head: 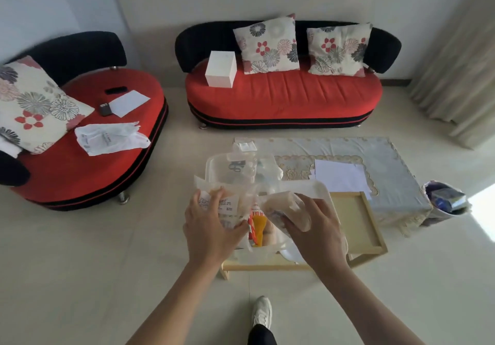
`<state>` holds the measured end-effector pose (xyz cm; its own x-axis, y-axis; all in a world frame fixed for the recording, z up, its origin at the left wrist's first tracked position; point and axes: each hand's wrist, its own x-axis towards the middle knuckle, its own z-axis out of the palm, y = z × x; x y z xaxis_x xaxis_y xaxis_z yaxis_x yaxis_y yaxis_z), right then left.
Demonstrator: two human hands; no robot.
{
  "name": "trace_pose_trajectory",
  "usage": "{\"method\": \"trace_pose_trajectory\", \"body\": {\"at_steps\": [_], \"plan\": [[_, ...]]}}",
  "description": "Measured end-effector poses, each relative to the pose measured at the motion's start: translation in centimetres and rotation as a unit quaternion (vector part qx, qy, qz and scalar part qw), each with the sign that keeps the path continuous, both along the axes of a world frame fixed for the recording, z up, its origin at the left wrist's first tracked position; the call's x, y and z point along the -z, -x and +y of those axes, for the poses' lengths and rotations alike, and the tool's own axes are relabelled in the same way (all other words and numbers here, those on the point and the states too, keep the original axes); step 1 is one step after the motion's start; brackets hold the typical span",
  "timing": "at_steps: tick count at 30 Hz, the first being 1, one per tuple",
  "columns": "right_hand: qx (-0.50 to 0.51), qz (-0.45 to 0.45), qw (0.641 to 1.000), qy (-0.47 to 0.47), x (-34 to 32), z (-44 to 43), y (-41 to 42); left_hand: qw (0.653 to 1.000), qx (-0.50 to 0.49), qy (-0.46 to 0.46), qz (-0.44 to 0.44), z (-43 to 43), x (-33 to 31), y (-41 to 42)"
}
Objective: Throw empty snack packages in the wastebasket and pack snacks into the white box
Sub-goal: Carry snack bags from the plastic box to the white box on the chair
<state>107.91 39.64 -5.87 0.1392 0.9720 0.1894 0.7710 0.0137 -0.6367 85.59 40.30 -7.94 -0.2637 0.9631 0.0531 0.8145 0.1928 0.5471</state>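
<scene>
Both hands are clamped on snacks: left hand (211, 226) grips a clear labelled packet (227, 205), right hand (318, 229) a clear-wrapped pale bun (290, 206), over the translucent white plastic box (210, 168) at the pale wooden tray counter's (356, 218) left edge.

A: Daylight fills the room, bright and fairly even; it enters from the right, by the curtain (455, 63).
B: Yes, and it burns a blown-out white patch onto the floor (482, 210) beside the wastebasket (434, 209).
A: Shadows are soft, with a faint one under the sofa (284, 95).
B: The wide lens tilts the walls and bows the armchair (88, 135) at the left edge.
A: The snack packages (227, 205) under the left hand (209, 226) and right hand (313, 229) look smeared
</scene>
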Motion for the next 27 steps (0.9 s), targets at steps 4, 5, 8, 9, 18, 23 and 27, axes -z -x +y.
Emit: {"method": "trace_pose_trajectory", "body": {"at_steps": [4, 5, 8, 9, 18, 23, 27], "plan": [[-0.001, -0.001, 1.0, 0.019, 2.4, 2.6, 0.5, 0.999, -0.01, 0.027, 0.014, 2.1, 2.0, 0.1], [0.0, -0.002, 1.0, 0.028, 3.0, 3.2, 0.7, 0.999, -0.011, 0.031, 0.015, 2.6, 2.3, 0.1], [-0.003, 0.004, 0.999, 0.041, 4.4, 4.8, 1.2, 0.998, -0.019, 0.049, 0.014, 4.2, 3.3, 0.0], [-0.006, 0.004, 0.999, 0.043, 4.6, 5.2, 1.4, 0.998, -0.02, 0.058, 0.01, 4.7, 3.6, 0.0], [0.0, -0.098, 0.983, 0.154, 7.1, 6.8, 2.4, 0.993, 0.035, 0.115, 0.017, 5.9, 5.8, -0.8], [-0.021, -0.148, 0.976, 0.16, 8.1, 6.5, 1.6, 0.984, 0.107, 0.086, 0.109, 6.2, 6.8, 0.6], [-0.036, -0.185, 0.971, 0.149, 8.4, 6.7, 0.9, 0.976, 0.142, 0.078, 0.149, 6.4, 6.5, 1.2]]}}
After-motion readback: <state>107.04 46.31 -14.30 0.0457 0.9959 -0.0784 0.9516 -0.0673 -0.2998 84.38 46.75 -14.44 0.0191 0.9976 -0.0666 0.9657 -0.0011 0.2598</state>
